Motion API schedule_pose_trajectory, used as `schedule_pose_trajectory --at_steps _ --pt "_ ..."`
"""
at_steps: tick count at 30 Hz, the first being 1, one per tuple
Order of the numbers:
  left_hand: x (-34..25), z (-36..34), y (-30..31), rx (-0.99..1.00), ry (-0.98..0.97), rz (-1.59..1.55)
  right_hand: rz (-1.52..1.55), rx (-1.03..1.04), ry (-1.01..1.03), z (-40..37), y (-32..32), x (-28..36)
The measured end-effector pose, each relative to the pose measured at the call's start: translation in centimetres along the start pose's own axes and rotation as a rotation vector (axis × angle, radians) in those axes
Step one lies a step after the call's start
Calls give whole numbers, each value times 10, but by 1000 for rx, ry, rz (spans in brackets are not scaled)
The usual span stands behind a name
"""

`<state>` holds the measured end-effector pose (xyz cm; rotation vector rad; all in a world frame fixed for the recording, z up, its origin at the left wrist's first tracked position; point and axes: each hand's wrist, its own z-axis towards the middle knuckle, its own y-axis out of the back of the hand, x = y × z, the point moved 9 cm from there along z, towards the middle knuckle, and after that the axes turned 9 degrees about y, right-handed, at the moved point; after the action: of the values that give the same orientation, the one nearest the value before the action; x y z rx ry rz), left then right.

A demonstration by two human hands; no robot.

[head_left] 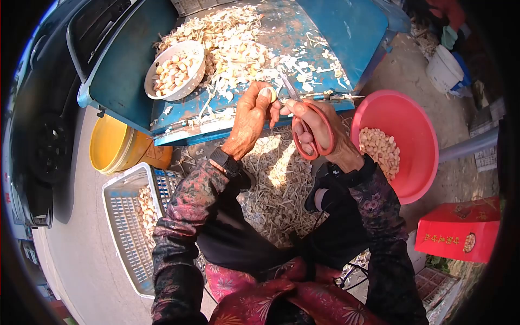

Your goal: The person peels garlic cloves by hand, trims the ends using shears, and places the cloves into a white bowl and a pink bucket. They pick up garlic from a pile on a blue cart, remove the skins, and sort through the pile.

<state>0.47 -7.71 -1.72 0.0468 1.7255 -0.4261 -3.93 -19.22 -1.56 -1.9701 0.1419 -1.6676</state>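
Observation:
My left hand (253, 114) pinches a small pale yellowish piece (271, 95) between thumb and fingers; its exact kind is hard to make out. Scissors (289, 88) with orange-red handles are in my right hand (320, 130), whose fingers pass through the loops. Their blades point up and away, just right of the pinched piece. Both hands are over the near edge of a blue metal truck bed (346, 32). On it lies a heap of pale pieces and stalk scraps (233, 43), beside a white bowl (190, 88) of similar round pieces.
A pink basin (422, 146) with pale pieces stands right, a white plastic crate (116, 230) left. Yellow buckets (108, 142) are under the bed's left side. Dry stalk scraps (276, 200) cover the ground between my feet. A red box (460, 230) sits lower right.

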Motion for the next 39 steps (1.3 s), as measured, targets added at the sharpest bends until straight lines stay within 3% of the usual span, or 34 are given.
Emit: schedule_pose_trajectory --at_steps 1,3,5,9,11,12,15,17,24,26,27,29,30,34,37,39 --pt "1 7 9 31 24 -60 4 11 4 -1 -5 7" --pt "-8 19 44 74 76 -139 -307 -179 159 -6 3 31" --pt "-11 28 100 -94 216 -337 -306 -198 152 -5 11 25" --pt "-7 27 147 -313 209 -259 -474 -213 106 -2 13 21" --pt "2 33 159 -340 244 265 -539 -216 152 -2 7 24" --pt "2 36 155 -322 168 377 -558 -205 159 -3 3 26" --pt "-6 50 134 -394 -145 1192 -587 -201 77 -2 4 15" --pt "-3 56 125 -382 -68 1276 -590 -185 65 -3 2 13" --pt "-3 58 109 -229 -314 1473 -585 -166 61 1 4 2" --pt "-8 55 121 -199 -88 1055 -623 -153 67 0 4 2" --pt "-12 51 121 -197 -90 1057 -659 -143 71 -1 4 2" --pt "11 41 120 5 253 174 -756 -133 124 4 12 -5" --pt "6 30 110 -22 285 -79 -854 -119 176 5 12 -4" --pt "6 26 112 14 313 -271 -815 -141 185 3 9 -4" --pt "-11 28 124 -145 257 -272 -841 -151 156 3 13 -4" --pt "-54 37 147 -233 53 -113 -787 -145 153 1 12 -5"
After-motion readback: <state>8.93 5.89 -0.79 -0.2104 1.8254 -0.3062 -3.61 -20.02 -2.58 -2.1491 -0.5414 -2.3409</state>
